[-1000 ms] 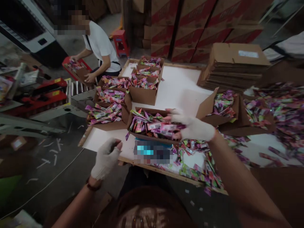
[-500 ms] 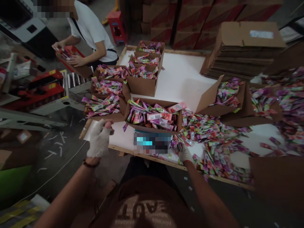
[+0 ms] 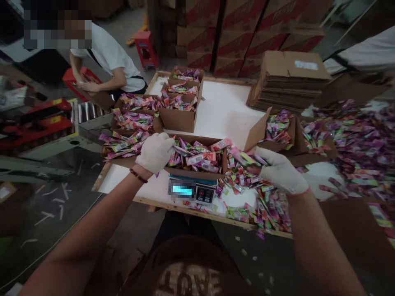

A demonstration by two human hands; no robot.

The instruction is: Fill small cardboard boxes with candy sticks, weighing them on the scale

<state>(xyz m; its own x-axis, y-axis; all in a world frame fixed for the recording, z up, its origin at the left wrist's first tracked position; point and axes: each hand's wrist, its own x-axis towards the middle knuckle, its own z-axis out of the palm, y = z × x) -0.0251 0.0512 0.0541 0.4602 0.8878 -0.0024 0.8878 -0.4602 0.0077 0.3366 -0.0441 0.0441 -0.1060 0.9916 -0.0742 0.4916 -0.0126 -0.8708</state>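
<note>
My left hand (image 3: pixel 156 152), in a white glove, grips the left rim of an open cardboard box (image 3: pixel 197 170) full of colourful sachets. That box sits on a small scale (image 3: pixel 193 190) with a lit display near the table's front edge. My right hand (image 3: pixel 279 170), also gloved, is closed on a few sachets (image 3: pixel 247 158) just right of the box, above a loose heap of sachets (image 3: pixel 259 197) on the white table top (image 3: pixel 228 111).
Several more filled boxes (image 3: pixel 177 105) stand to the left and behind. Another open box (image 3: pixel 277 131) and a large sachet pile (image 3: pixel 361 144) lie right. Flat cardboard is stacked (image 3: pixel 290 82) at the back. A person in a white shirt (image 3: pixel 108 57) works at the rollers on the left.
My left hand moved from the table's front edge up to the box rim. My right hand rose from the loose heap with sachets in it, towards the box.
</note>
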